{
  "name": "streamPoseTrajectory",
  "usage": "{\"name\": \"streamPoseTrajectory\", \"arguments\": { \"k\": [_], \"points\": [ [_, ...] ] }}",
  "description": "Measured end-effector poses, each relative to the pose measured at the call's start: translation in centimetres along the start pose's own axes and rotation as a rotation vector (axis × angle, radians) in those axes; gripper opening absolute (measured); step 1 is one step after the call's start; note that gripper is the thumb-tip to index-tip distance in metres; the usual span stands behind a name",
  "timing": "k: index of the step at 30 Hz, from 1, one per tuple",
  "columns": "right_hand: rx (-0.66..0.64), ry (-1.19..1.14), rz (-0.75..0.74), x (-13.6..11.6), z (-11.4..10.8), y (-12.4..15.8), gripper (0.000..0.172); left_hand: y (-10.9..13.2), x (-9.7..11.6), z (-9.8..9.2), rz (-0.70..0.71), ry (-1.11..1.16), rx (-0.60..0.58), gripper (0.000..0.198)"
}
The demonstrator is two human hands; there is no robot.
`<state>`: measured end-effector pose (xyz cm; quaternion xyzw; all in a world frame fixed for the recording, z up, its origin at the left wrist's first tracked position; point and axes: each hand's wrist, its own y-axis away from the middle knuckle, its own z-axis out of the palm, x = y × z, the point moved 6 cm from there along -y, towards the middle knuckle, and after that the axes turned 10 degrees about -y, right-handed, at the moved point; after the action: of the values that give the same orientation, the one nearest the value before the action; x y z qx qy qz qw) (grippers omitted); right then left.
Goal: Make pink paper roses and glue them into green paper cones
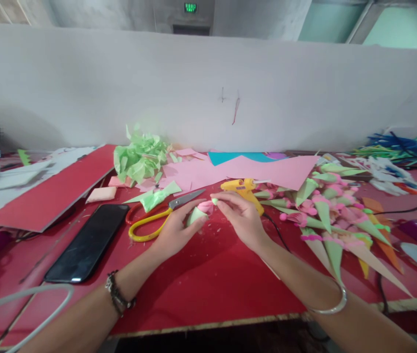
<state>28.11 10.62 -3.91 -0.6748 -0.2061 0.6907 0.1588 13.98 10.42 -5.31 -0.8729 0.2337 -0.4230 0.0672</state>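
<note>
My left hand (177, 230) is curled around a small green paper cone (195, 215) with a pink top (204, 206), low over the red table (201, 279). My right hand (240, 215) pinches a small pale green bit (215, 201) at the cone's pink end. A yellow glue gun (240, 186) lies just behind my right hand. Scissors (164, 213) with yellow and red handles lie just left of my left hand.
A black phone (89, 242) lies at the left. Several finished green and orange cones (337, 220) are heaped at the right. Pink paper sheets (230, 171) and crumpled green tissue (140, 157) sit by the white wall. A red board (54, 189) leans at the left.
</note>
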Motion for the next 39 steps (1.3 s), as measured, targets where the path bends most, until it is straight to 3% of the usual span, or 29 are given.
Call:
{"name": "streamPoseTrajectory", "arguments": {
  "k": [4, 10, 13, 17, 21, 25, 28, 32, 39],
  "points": [
    [0.075, 0.040, -0.011, 0.0, -0.5, -0.1, 0.020, -0.2, -0.2, -0.7, -0.002, -0.151, 0.031, 0.039],
    [0.109, 0.144, -0.112, -0.5, -0.9, -0.1, 0.013, -0.5, -1.1, -0.2, 0.139, -0.542, -0.165, 0.035],
    [0.087, 0.141, -0.135, -0.6, -0.7, -0.1, 0.013, -1.1, -1.6, -2.1, 0.125, -0.661, -0.024, 0.043],
    [0.074, 0.126, -0.138, -0.6, -0.6, -0.1, 0.013, -1.6, -4.2, -5.4, -0.031, -0.863, 0.189, 0.045],
    [0.052, 0.110, -0.134, -0.6, -0.5, 0.0, 0.013, -1.7, -7.6, -6.1, -0.174, -0.959, 0.128, 0.055],
    [0.030, 0.111, -0.113, -0.3, -0.3, 0.0, 0.013, -1.8, -8.9, -5.9, -0.223, -0.921, 0.128, 0.047],
    [0.020, 0.123, -0.107, -0.2, -0.2, 0.1, 0.014, -1.9, -7.7, -5.6, -0.129, -0.835, 0.147, 0.042],
    [-0.044, 0.149, -0.125, -0.4, 0.5, 0.4, 0.012, -1.6, -4.4, -5.0, 0.046, -0.716, 0.160, 0.040],
    [-0.260, 0.142, -0.105, -0.9, 2.6, 1.6, 0.013, -0.3, 0.2, -1.5, 0.257, -0.508, -0.124, 0.046]
  ]
}}
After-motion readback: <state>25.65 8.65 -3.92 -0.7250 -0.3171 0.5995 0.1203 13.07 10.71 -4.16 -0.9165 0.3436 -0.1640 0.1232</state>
